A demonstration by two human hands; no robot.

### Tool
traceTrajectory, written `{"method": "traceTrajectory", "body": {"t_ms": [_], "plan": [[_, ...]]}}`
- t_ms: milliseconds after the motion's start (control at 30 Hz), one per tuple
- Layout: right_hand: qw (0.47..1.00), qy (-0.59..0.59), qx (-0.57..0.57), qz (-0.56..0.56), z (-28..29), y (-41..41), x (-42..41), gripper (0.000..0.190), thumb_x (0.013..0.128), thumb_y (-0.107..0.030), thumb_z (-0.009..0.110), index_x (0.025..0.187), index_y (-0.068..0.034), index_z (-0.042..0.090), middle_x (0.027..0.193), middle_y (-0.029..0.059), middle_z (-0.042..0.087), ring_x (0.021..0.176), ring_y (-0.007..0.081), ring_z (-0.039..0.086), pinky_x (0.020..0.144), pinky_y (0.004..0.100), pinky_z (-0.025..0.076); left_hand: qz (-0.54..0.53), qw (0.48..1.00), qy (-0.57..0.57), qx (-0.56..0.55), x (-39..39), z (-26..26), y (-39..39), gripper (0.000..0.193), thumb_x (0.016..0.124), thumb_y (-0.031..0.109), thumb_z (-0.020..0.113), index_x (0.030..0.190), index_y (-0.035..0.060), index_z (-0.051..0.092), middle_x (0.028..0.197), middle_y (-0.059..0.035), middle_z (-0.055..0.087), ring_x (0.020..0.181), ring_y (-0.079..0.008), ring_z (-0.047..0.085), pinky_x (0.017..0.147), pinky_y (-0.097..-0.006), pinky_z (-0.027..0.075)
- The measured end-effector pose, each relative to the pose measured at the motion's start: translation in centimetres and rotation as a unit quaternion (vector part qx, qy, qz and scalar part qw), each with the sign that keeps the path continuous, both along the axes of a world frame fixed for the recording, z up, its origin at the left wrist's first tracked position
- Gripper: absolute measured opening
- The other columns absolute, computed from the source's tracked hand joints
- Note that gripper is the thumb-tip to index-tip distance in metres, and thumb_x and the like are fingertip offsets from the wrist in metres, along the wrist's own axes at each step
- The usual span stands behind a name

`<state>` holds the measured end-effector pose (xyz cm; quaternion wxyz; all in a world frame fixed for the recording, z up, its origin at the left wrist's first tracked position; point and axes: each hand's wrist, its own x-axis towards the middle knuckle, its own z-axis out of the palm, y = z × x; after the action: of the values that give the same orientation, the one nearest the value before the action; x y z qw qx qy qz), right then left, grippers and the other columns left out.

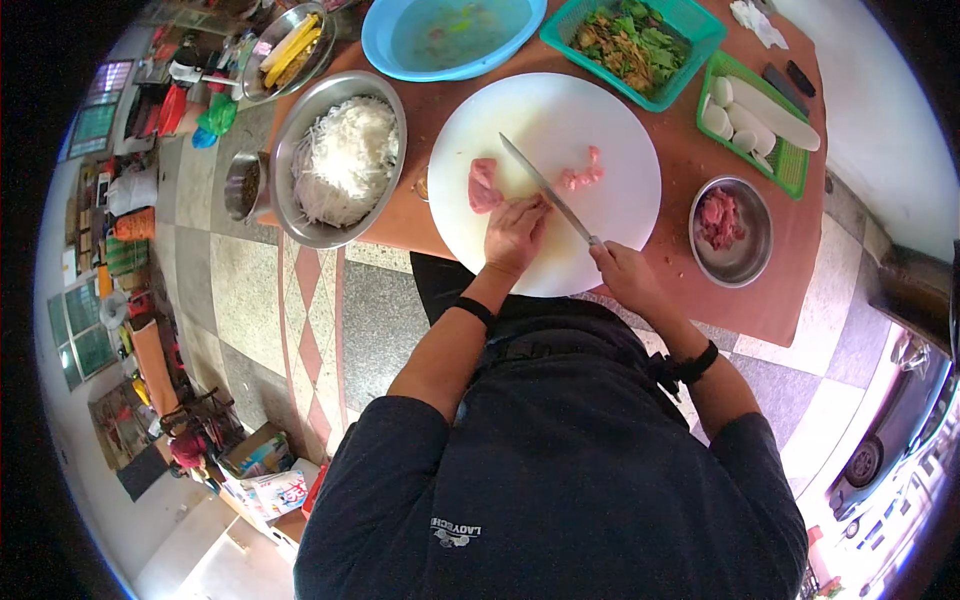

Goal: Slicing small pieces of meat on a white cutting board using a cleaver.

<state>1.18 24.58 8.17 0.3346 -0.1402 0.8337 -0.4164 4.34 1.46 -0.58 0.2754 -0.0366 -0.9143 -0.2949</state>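
On a round white cutting board [469, 240], my left hand [516, 232] presses down with bent fingers on what seems to be a piece of raw meat, mostly hidden under the fingertips. My right hand [622, 274] grips the handle of a long kitchen knife [547, 187], whose blade slants up and left across the board, close beside my left fingertips. A larger chunk of raw meat [484, 185] lies just beyond my left hand. Small cut meat pieces [583, 174] lie to the right of the blade.
Around the board stand a steel bowl of white shreds [339, 161], a blue basin of water [454, 37], a teal basket of leafy greens [634, 49], a green basket of white peeled vegetables [757, 124] and a steel bowl of raw meat [731, 231]. The table's near edge adjoins my body.
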Motion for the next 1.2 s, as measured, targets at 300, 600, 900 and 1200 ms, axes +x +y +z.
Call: {"method": "traceTrajectory", "body": {"t_ms": [300,600,900,1200], "plan": [[0.996,-0.07,-0.006,-0.059,1.5,-0.3,-0.1,0.054,0.107,-0.044,0.049,0.092,0.007,0.06,0.081,0.0293,0.064,0.076,0.0431,0.07,0.071,0.0513,0.052,-0.013,1.0,-0.013,0.007,0.1,0.1,-0.2,0.014,0.078,0.004,0.076,0.091,0.0071,0.074,0.102,-0.0068,0.074,0.093,-0.0285,0.07,0.083,-0.0403,0.056],[0.999,-0.022,0.033,0.01,1.0,-0.4,0.3,0.052,0.108,-0.043,0.049,0.093,0.006,0.062,0.082,0.0304,0.065,0.076,0.0438,0.07,0.071,0.0517,0.053,-0.01,1.0,-0.002,0.008,0.0,0.7,-0.2,0.015,0.076,0.004,0.075,0.091,0.0077,0.074,0.103,-0.0068,0.073,0.094,-0.0284,0.069,0.083,-0.0403,0.056],[0.999,0.005,0.049,0.021,1.3,-1.5,0.9,0.053,0.108,-0.043,0.046,0.097,0.007,0.063,0.088,0.0336,0.066,0.09,0.0522,0.066,0.078,0.0559,0.051,-0.03,0.998,-0.044,0.025,0.1,0.2,-0.2,0.017,0.079,0.006,0.077,0.095,0.0072,0.074,0.105,-0.0098,0.073,0.099,-0.0307,0.07,0.086,-0.0434,0.056],[0.998,-0.021,0.058,-0.015,-0.3,-0.8,1.2,0.055,0.107,-0.045,0.046,0.101,0.007,0.064,0.093,0.0343,0.067,0.095,0.0546,0.064,0.083,0.0569,0.051,-0.022,0.999,-0.029,0.026,0.0,0.7,-0.1,0.018,0.077,0.004,0.074,0.093,0.0099,0.075,0.104,-0.007,0.072,0.098,-0.0289,0.068,0.088,-0.042,0.054]]}}
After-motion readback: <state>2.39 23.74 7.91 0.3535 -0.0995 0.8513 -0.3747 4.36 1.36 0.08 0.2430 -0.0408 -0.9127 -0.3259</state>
